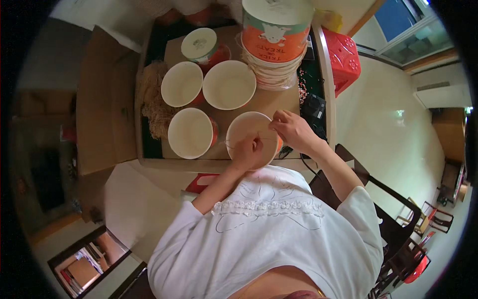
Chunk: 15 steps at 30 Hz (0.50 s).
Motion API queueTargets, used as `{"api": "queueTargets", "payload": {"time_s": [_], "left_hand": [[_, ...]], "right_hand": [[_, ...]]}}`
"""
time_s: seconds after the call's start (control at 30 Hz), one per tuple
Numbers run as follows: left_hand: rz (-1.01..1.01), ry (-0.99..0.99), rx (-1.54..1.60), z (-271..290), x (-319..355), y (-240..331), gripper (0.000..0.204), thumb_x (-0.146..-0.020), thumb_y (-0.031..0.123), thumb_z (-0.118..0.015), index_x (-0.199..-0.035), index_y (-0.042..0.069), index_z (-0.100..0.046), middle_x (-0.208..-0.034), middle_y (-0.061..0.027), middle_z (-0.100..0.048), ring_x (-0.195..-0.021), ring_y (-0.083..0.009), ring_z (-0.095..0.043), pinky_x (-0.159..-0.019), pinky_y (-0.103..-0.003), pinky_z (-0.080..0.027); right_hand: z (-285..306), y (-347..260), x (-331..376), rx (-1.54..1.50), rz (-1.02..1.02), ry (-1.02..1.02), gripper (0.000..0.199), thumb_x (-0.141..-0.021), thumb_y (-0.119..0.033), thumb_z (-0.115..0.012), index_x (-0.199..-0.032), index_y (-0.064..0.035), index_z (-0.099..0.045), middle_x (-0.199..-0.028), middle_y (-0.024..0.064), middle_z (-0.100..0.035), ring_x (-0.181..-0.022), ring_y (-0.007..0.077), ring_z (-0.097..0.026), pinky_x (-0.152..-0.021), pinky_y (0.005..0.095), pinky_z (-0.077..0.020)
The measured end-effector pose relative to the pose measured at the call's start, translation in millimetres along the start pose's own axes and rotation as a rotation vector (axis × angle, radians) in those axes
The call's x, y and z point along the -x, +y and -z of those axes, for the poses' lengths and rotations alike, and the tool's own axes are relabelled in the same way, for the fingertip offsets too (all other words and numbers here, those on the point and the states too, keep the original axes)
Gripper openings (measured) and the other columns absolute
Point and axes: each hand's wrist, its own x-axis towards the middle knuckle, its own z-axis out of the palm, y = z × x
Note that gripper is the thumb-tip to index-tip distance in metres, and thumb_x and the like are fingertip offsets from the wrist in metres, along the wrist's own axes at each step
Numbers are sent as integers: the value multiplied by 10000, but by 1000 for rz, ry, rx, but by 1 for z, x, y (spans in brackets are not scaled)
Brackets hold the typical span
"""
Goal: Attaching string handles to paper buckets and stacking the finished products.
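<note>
A white-lined paper bucket (244, 122) with an orange outside stands at the table's near edge, its mouth facing me. Over its opening my left hand (247, 153) is closed, fingers curled in a pinch. At the bucket's right rim my right hand (293, 130) pinches too, thumb against fingertips. A thin string (264, 138) seems to run between the two hands across the mouth; its ends are hidden. Just left stands another open bucket (190, 133). Two more open buckets, one on the left (181, 84) and one on the right (229, 85), stand behind.
A tangled brown string bundle (157, 102) lies at the left edge. Behind are a lidded tub (199, 44) and a tall orange-and-green bucket (275, 42) on a stack of pale rims (274, 72). A black device (314, 105) and red stool (341, 62) are at right; a cardboard box (107, 99) stands left.
</note>
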Motion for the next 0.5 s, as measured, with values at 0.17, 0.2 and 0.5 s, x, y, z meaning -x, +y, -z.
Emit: {"api": "queueTargets", "payload": {"time_s": [0.17, 0.2, 0.5], "left_hand": [[-13, 92, -28, 12, -5, -3, 93, -787, 113, -546, -794, 43, -486, -713, -164, -588, -672, -363, -591, -576, -445, -454], [-33, 126, 0, 14, -5, -3, 83, -785, 97, -541, -788, 43, -479, -697, -156, -578, -668, -367, -581, -572, -445, -448], [-201, 188, 50, 27, -23, 7, 89, -777, 66, -587, -803, 53, -502, -719, -83, -555, -581, -226, -561, -538, -338, -453]], "right_hand": [[-1, 3, 3, -8, -28, -172, 64, -751, -34, -570, -813, -39, -586, -813, 111, -527, -785, 304, -566, -674, 373, -478], [-1, 1, 5, -47, -70, -264, 48, -756, -30, -558, -796, -38, -582, -815, 113, -529, -785, 304, -568, -672, 372, -478], [7, -17, 11, -190, -141, -313, 33, -773, -47, -555, -795, -27, -570, -809, 129, -554, -763, 320, -582, -665, 384, -487]]}}
